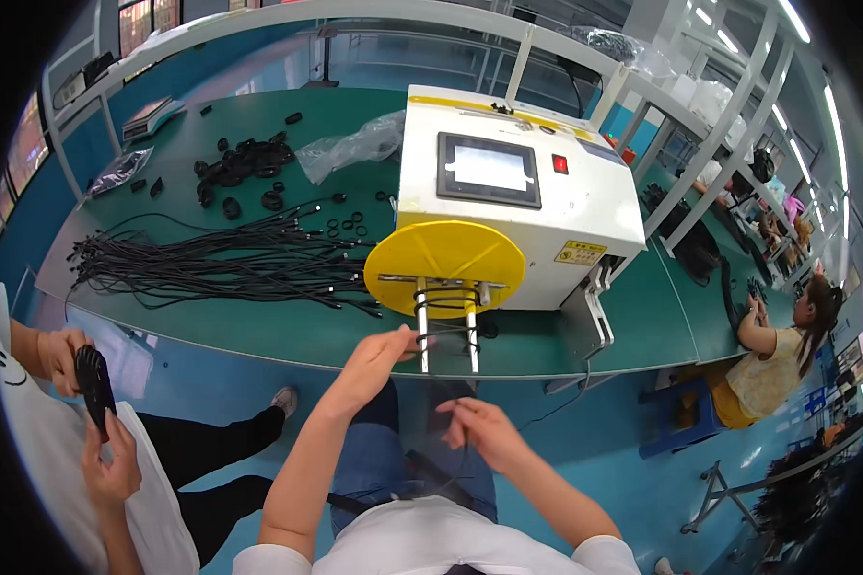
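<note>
Reaching up toward twelve o'clock, the left hand (374, 359) has its fingertips right at the two shiny metal posts (446, 326) that stick out under the yellow disc (445, 261) of the white machine (518, 192). A thin black cable (448, 305) is wound around those posts in a few loops, and the loops lie flat, running from nine o'clock to three o'clock. The left hand looks half closed, with fingers pinched near the cable, but I cannot tell for sure if it grips it. The right hand (489, 431) sits lower, toward five o'clock from the posts, fingers curled in and narrow, and it seems to pinch a thin dark strand that runs up to the posts. So the left hand is the nearer one to the loops. Off at nine o'clock on the green table (642, 316) lies a long bunch of black cables (221, 268).
</note>
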`<state>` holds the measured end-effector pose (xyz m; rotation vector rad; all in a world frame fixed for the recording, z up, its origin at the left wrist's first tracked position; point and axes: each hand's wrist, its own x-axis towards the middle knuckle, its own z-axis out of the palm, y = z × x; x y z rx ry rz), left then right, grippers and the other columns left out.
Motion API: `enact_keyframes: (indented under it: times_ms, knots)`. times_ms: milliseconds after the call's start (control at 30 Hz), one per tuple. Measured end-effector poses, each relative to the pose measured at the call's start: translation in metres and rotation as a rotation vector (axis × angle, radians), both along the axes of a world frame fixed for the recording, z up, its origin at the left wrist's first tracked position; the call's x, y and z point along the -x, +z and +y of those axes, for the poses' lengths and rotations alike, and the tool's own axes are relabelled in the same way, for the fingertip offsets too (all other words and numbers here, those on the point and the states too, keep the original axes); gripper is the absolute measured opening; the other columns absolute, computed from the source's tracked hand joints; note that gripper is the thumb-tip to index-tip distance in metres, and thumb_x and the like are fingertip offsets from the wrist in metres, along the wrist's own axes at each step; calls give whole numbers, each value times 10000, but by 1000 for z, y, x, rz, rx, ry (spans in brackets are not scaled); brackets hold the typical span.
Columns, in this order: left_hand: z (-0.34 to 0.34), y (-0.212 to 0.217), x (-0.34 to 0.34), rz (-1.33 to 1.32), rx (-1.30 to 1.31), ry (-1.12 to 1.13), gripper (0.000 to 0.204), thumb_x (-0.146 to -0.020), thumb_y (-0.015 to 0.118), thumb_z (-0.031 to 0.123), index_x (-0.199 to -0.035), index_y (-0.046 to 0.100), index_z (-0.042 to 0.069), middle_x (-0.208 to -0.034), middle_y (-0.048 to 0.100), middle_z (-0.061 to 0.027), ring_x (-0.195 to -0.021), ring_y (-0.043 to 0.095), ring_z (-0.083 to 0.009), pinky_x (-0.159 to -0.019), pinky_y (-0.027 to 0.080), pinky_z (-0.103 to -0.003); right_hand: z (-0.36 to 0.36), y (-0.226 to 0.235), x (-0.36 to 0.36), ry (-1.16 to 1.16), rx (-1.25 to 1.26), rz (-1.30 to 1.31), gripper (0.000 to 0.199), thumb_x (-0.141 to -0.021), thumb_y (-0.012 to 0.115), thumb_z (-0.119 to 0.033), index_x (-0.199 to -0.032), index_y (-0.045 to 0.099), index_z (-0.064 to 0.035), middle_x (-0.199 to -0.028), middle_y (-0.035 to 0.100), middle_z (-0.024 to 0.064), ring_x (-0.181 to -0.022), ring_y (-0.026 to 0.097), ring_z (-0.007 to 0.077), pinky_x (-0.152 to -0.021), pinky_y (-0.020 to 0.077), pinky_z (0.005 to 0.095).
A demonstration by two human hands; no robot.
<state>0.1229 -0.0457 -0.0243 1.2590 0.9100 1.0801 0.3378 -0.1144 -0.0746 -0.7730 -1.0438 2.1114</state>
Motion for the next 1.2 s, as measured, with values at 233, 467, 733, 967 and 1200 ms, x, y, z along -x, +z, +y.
enact_keyframes:
  times_ms: [233, 467, 733, 967, 1200]
  knots:
    - [-23, 36, 22, 296, 127, -330, 266, -939, 450, 198, -908, 611, -12, -823, 630, -79, -765, 604, -158, -746, 468, -289, 0, -32, 37, -36, -503, -521, 494, -849, 568, -121, -1308, 408, -32, -1183, 544, 146, -1059, 534, 205, -933, 413, 351]
    - [-57, -27, -28, 356, -344, -820, 196, -903, 488, 187, -879, 612, 36, -826, 609, -85, -776, 579, -228, -718, 456, -330, 3, 36, -11, 19, -34, 99, 593, -828, 543, -24, -1374, 313, -62, -1262, 477, 143, -1133, 491, 229, -936, 405, 350]
    - [-17, -27, 60, 499, -192, -48, 347, -958, 399, 245, -1137, 572, 3, -1053, 627, -144, -974, 596, -233, -853, 458, -339, 9, -19, 93, -138, -622, -745, 160, -888, 497, -94, -980, 579, 8, -792, 600, 147, -658, 599, 247, -572, 453, 329]
    - [33, 20, 6, 42, 169, -218, 509, -985, 296, 370, -1131, 539, -54, -1062, 617, -144, -972, 610, -225, -814, 495, -318, -1, 57, 99, 80, -881, -338, 132, -868, 541, -102, -931, 582, 7, -855, 610, 120, -675, 592, 283, -615, 465, 356]
    - [23, 15, 5, -3, 215, -219, 427, -984, 334, 323, -1106, 552, -23, -989, 628, -121, -928, 615, -196, -780, 499, -311, -29, 84, -38, -750, -569, 123, 327, -913, 436, -203, -688, 574, -9, -563, 507, 86, -460, 485, 194, -487, 455, 323]
